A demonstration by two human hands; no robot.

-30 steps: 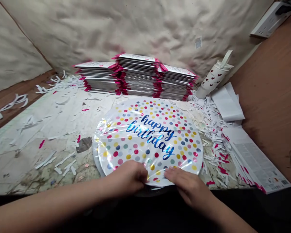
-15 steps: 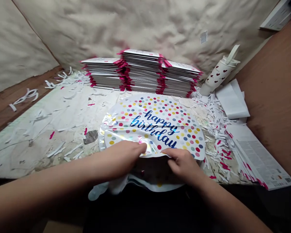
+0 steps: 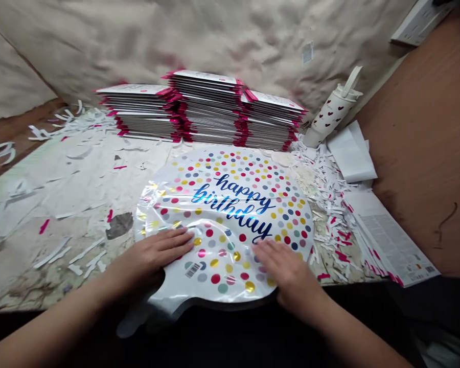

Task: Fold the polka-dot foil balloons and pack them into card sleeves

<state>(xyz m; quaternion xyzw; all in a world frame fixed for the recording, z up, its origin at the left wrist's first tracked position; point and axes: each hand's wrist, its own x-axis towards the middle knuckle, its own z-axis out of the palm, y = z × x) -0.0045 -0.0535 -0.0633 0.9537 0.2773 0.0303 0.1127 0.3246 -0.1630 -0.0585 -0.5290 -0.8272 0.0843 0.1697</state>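
A flat round foil balloon with coloured dots and blue "happy birthday" lettering lies on the table, its near edge reaching past the front edge. My left hand rests flat on its lower left part, fingers stretched to the right. On the lower right part lies my right hand, palm down with its fingers extended. A small barcode shows between the hands, nearer the left one. Another foil layer sticks out beneath the balloon at the lower left.
Three stacks of pink-edged packets stand at the back. A heart-patterned tumbler leans at the back right, near folded white paper, paper shreds and printed sheets. More scraps lie on the left.
Both hands have let go of the lifted near edge and spread out, left and right. The near part of the balloon now lies flat. The whole view has shifted slightly.
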